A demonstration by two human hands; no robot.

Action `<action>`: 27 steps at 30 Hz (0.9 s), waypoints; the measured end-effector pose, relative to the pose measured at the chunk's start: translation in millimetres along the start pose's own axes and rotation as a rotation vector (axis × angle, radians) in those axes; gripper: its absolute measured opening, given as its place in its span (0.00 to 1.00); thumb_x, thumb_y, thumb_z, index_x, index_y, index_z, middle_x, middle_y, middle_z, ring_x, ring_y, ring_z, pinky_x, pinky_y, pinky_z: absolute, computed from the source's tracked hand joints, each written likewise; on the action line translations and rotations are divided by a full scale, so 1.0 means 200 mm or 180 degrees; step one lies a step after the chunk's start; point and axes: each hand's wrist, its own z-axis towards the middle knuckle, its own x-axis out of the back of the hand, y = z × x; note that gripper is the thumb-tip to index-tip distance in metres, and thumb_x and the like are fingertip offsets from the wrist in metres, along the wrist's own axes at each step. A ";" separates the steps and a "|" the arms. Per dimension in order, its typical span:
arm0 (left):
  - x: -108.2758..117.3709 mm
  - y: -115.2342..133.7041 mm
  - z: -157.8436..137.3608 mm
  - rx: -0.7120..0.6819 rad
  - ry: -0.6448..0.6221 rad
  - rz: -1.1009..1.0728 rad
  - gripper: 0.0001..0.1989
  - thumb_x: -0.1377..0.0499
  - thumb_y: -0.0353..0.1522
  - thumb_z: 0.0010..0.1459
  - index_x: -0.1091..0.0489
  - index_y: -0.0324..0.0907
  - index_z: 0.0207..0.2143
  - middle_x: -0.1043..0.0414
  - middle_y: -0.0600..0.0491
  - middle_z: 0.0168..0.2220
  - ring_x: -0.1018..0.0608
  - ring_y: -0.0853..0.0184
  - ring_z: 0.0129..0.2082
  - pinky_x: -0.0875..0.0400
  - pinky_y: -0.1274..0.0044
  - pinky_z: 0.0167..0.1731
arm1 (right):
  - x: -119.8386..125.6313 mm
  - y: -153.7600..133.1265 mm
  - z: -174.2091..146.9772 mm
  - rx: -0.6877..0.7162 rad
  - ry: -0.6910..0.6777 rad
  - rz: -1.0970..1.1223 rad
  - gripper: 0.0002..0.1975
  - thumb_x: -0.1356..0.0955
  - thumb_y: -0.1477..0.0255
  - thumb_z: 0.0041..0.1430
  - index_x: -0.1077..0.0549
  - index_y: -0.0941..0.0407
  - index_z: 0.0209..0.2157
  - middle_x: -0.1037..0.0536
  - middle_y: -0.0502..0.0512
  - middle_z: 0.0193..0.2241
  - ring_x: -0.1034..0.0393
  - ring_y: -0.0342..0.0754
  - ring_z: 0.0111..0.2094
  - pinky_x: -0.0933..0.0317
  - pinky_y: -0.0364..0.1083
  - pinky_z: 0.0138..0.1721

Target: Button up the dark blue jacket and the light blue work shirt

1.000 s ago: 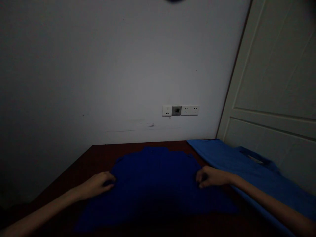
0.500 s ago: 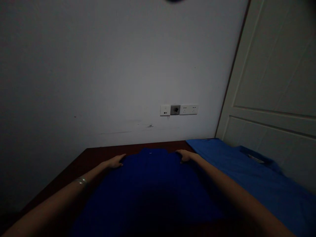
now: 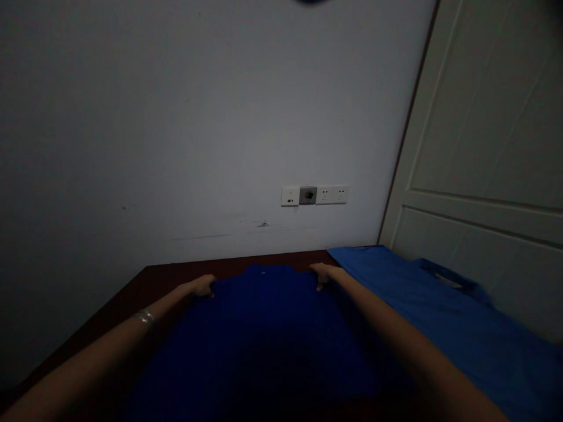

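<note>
A dark blue shirt [image 3: 268, 310] lies spread out in front of me, collar towards the wall, with a small pale label at the neck. My left hand [image 3: 203, 285] grips its left shoulder edge, fingers curled over the cloth and thumb lower down. At the opposite shoulder, my right hand [image 3: 324, 275] holds the fabric the same way. Both arms reach far forward, and a bracelet [image 3: 144, 317] circles my left wrist. Deep shadow hides the lower part of the shirt.
Beneath the shirt is a dark reddish-brown tabletop [image 3: 176, 271], its far edge against the pale wall [image 3: 197, 146]. A lighter blue garment [image 3: 396, 293] lies on the right, beside a white panelled door [image 3: 484, 146]. Wall sockets [image 3: 323, 195] sit above the table.
The view has shifted slightly, so the scene sits a little further left. My left hand has drawn slightly outward at its shoulder, its fingers more curled; the right keeps its hold.
</note>
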 end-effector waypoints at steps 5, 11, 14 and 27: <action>0.01 -0.01 -0.03 -0.0162 0.0172 -0.0222 0.14 0.42 0.32 0.38 0.31 0.39 0.32 0.26 0.50 0.37 0.26 0.60 0.40 0.34 0.75 0.40 | 0.01 -0.05 -0.03 0.0043 -0.0167 -0.0028 0.35 0.25 0.75 0.27 0.29 0.58 0.45 0.26 0.59 0.44 0.33 0.54 0.47 0.40 0.45 0.46; 0.16 -0.04 -0.11 -0.0162 0.0167 -0.1133 0.16 0.43 0.37 0.40 0.33 0.38 0.33 0.26 0.50 0.34 0.25 0.61 0.36 0.32 0.76 0.35 | 0.13 -0.04 -0.19 0.0420 0.0111 0.0206 0.30 0.29 0.77 0.38 0.32 0.56 0.48 0.27 0.54 0.47 0.34 0.50 0.48 0.43 0.43 0.49; 0.31 -0.02 -0.15 -0.0240 0.0043 -0.1490 0.19 0.41 0.39 0.39 0.32 0.38 0.35 0.26 0.50 0.34 0.25 0.61 0.35 0.32 0.75 0.34 | 0.29 -0.03 -0.34 0.0711 0.0231 0.0575 0.32 0.29 0.76 0.37 0.32 0.55 0.50 0.28 0.54 0.47 0.34 0.51 0.47 0.43 0.44 0.49; 0.98 0.22 -0.06 -0.0937 0.1317 -0.1111 0.16 0.39 0.39 0.41 0.32 0.37 0.31 0.30 0.52 0.26 0.28 0.67 0.26 0.34 0.78 0.27 | 0.86 -0.33 -1.25 0.0648 0.0418 0.0906 0.29 0.29 0.65 0.42 0.32 0.53 0.49 0.25 0.49 0.42 0.30 0.49 0.42 0.37 0.45 0.44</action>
